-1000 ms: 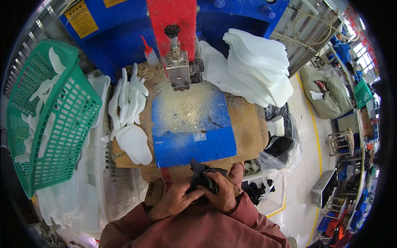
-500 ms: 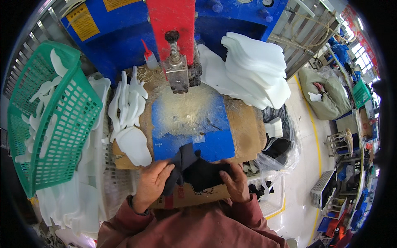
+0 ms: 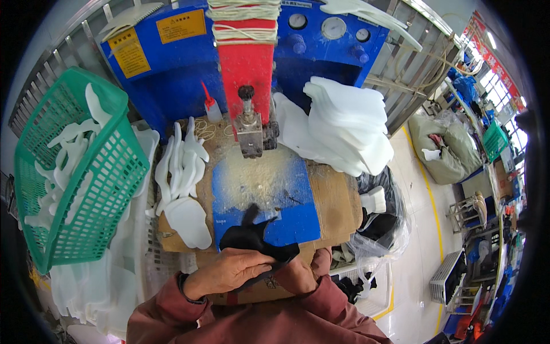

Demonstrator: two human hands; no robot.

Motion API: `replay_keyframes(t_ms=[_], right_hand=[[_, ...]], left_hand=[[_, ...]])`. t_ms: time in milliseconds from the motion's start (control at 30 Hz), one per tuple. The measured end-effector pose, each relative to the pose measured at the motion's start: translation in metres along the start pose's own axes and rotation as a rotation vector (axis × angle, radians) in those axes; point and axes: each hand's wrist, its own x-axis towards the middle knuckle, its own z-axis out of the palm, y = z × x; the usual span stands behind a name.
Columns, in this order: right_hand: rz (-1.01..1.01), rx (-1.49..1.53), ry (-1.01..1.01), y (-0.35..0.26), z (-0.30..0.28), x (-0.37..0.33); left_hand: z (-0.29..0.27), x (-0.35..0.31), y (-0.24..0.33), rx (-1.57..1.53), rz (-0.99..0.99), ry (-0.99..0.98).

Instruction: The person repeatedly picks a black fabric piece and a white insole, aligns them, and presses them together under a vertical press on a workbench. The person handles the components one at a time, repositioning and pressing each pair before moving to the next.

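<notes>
Cloth [image 3: 243, 236], black, held over near edge of blue sheet [image 3: 298, 228], mostly on far side of the hands. Left hand [image 3: 232, 270] clamped on it, fingers across its lower part; right hand [image 3: 297, 275] at its lower right, fingertips hidden behind, can't tell if pinching. Narrow end points up toward sheet's far edge, one corner points right. Bunched, so overall long axis unclear.

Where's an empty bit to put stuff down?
There's bare cardboard between the blue sheet and the plastic bag, below the white stack. The floor right of the bag looks free too. It's crowded left of the sheet, with white pieces and a green basket, and in front, where the left hand and right hand meet at black cloth.
</notes>
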Motion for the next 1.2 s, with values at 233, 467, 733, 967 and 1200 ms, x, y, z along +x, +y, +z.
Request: replay_keyframes(t_ms=[233,467,733,967,1200], right_hand=[[0.094,-0.062,0.008,0.010,-0.011,-0.012],[-0.013,-0.141,-0.098,-0.005,0.006,-0.004],[0.003,-0.445,-0.050,-0.001,-0.009,-0.008],[0.068,0.220,0.133,-0.003,0.005,0.018],[-0.002,0.372,-0.069,-0.006,-0.009,0.037]], left_hand=[[-0.014,0.006,-0.019,-0.143,-0.087,-0.248],[-0.020,0.019,-0.019,-0.067,0.014,-0.341],[-0.031,0.034,-0.006,-0.161,-0.042,-0.530],[-0.024,0.042,0.003,0.047,0.033,-0.218],[-0.005,0.040,-0.002,0.167,0.128,-0.005]])
